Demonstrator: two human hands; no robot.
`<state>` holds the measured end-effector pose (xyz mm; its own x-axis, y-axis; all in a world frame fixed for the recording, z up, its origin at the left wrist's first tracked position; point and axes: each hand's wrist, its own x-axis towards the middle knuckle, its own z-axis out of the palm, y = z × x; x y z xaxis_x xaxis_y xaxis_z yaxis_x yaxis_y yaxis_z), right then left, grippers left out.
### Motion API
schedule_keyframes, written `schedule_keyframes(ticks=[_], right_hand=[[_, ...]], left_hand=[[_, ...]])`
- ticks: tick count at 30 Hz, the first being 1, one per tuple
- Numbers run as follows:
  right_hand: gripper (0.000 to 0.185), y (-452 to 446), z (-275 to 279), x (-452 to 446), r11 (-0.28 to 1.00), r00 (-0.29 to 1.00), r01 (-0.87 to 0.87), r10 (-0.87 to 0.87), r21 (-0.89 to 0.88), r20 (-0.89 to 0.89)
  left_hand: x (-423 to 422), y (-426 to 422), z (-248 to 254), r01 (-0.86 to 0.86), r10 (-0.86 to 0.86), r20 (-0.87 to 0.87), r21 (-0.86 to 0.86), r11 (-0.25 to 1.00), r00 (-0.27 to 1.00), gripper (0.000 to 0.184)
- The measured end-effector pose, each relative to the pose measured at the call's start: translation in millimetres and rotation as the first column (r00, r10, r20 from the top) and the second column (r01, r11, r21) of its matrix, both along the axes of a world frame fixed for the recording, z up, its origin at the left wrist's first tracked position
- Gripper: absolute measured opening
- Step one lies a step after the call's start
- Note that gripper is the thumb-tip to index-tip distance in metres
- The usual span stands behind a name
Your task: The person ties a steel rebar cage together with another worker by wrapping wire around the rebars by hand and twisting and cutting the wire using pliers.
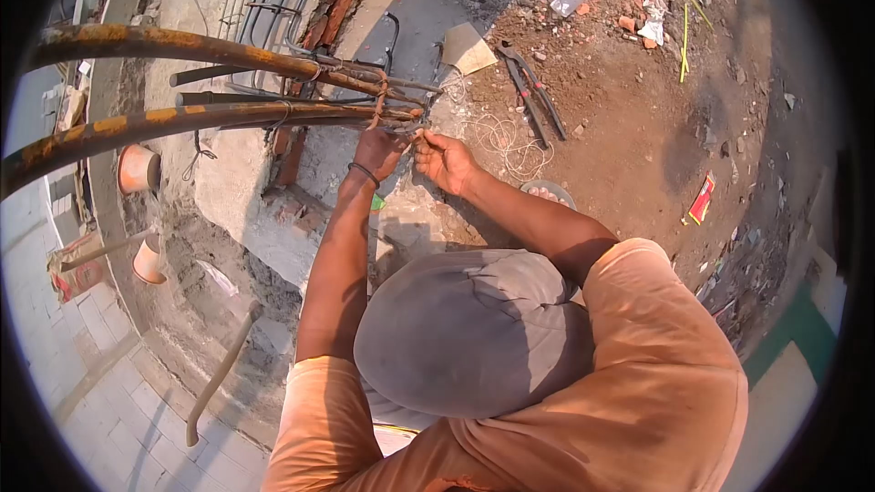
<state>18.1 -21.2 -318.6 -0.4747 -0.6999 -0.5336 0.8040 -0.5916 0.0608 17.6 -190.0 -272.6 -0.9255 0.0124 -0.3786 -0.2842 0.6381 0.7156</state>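
My left hand [378, 153], with a dark band at the wrist, is closed at the underside of the rusty rebar ends [401, 115]. What its fingers hold is hidden. Just to the right, my right hand [445, 162] has thumb and forefinger pinched together on what looks like a thin wire beside the bar tips. Two long rebars [210, 116] with yellow patches come in from the left. A rusty stirrup [379, 96] crosses them near their ends, and thin wire ties are wrapped around the bars.
Long-handled pincers [532, 96] with red and black grips lie on the dirt by a loose coil of pale wire [510, 148]. A tile piece [468, 48] lies behind. A bowl [550, 192] sits under my right forearm. Brick rubble lies at upper right; a bent bar [223, 369] stands at lower left.
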Motion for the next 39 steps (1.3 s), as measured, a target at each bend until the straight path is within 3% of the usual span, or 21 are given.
schedule_keyframes(ticks=[4, 6, 8, 10, 12, 13, 15, 17, 19, 21, 24, 26, 27, 30, 31, 33, 34, 35, 38, 39], right_hand=[[0.026, 1.1, -10.0, 0.9, 0.992, 0.995, -0.016, 0.028, -0.123, 0.093], [0.026, 0.2, -14.3, 0.9, 0.964, 0.992, 0.006, 0.027, -0.266, 0.122], [0.026, 0.5, -17.4, -0.1, 0.897, 0.992, 0.037, 0.020, -0.440, 0.123], [0.025, 0.1, -20.7, 1.0, 0.865, 0.987, 0.046, 0.038, -0.500, 0.156], [0.026, 1.2, -20.9, -0.9, 0.841, 0.988, 0.036, 0.051, -0.539, 0.146], [0.027, 1.9, -19.0, -2.3, 0.860, 0.986, 0.022, 0.067, -0.510, 0.155], [0.027, 4.9, -16.2, -3.5, 0.895, 0.980, -0.011, 0.098, -0.446, 0.173], [0.028, 8.0, -13.8, -5.9, 0.908, 0.984, -0.072, 0.131, -0.413, 0.118], [0.028, 10.3, -17.1, -9.6, 0.905, 0.986, -0.106, 0.149, -0.411, 0.075], [0.028, 10.0, -17.9, -9.7, 0.886, 0.985, -0.119, 0.161, -0.448, 0.057], [0.029, 13.3, -18.1, -12.7, 0.896, 0.974, -0.164, 0.214, -0.413, 0.079], [0.029, 15.1, -20.7, -14.9, 0.893, 0.971, -0.198, 0.235, -0.404, 0.043], [0.029, 16.4, -16.7, -18.2, 0.892, 0.969, -0.215, 0.245, -0.398, 0.025], [0.027, 23.8, 3.4, -27.9, 0.922, 0.921, -0.386, 0.386, -0.012, 0.053], [0.027, 29.7, 13.0, -35.9, 0.871, 0.889, -0.448, 0.459, 0.203, -0.006], [0.029, 61.8, 24.0, -51.0, 0.647, 0.787, -0.460, 0.614, 0.608, -0.059], [0.027, 81.7, 18.2, -55.7, 0.422, 0.681, -0.151, 0.700, 0.894, -0.216], [0.028, 101.3, 13.9, -57.9, 0.172, 0.517, 0.249, 0.809, 0.953, -0.280], [0.051, 139.5, 27.4, -60.0, -0.187, 0.337, 0.673, 0.939, 0.715, -0.072], [0.058, 140.1, 32.4, -60.0, -0.198, 0.307, 0.681, 0.951, 0.705, -0.029]], left_hand=[[9.4, -18.4, -19.5, 0.245, -0.229, 0.090, -0.296, 0.923, 0.969, 0.034], [10.1, -18.5, -16.5, 0.278, -0.250, 0.121, -0.353, 0.894, 0.961, 0.028], [10.8, -7.6, -5.6, 0.194, -0.162, 0.122, -0.336, 0.922, 0.979, 0.030], [9.2, -2.8, -9.3, 0.263, -0.310, -0.084, -0.353, 0.898, 0.947, 0.034], [5.7, -7.0, -11.0, 0.365, -0.410, -0.015, -0.429, 0.826, 0.912, 0.038], [3.5, -8.5, -11.0, 0.414, -0.458, 0.020, -0.461, 0.785, 0.889, 0.041], [-1.5, -8.7, -9.6, 0.316, -0.319, 0.036, -0.269, 0.910, 0.947, 0.042], [-0.4, -12.3, -18.1, 0.122, -0.125, 0.088, 0.038, 0.992, 0.988, 0.039], [-7.4, -15.0, -21.1, 0.188, -0.188, -0.010, 0.043, 0.981, 0.982, 0.037], [-10.7, -20.0, -23.1, 0.437, -0.506, -0.202, -0.304, 0.846, 0.839, 0.039], [-12.7, -17.9, -27.6, 0.411, -0.518, -0.242, -0.381, 0.828, 0.820, 0.035], [-14.9, -17.9, -27.3, 0.370, -0.383, -0.222, -0.102, 0.924, 0.897, 0.032], [-17.4, -16.8, -25.9, 0.351, -0.353, -0.171, -0.042, 0.935, 0.920, 0.031], [-23.0, -18.8, -22.9, 0.317, -0.314, -0.093, 0.017, 0.948, 0.945, 0.029], [-25.3, -21.7, -24.2, 0.331, -0.330, -0.098, -0.007, 0.944, 0.939, 0.029], [-26.0, -23.2, -24.1, 0.355, -0.363, -0.123, -0.079, 0.931, 0.924, 0.029], [-28.6, -23.5, -25.5, 0.365, -0.377, -0.133, -0.106, 0.925, 0.917, 0.028], [-27.1, -24.1, -25.2, 0.369, -0.386, -0.141, -0.131, 0.920, 0.912, 0.028], [-28.9, -18.3, -24.3, 0.381, -0.413, -0.151, -0.202, 0.902, 0.898, 0.027], [-29.7, -16.2, -23.9, 0.382, -0.421, -0.156, -0.226, 0.896, 0.894, 0.027]])
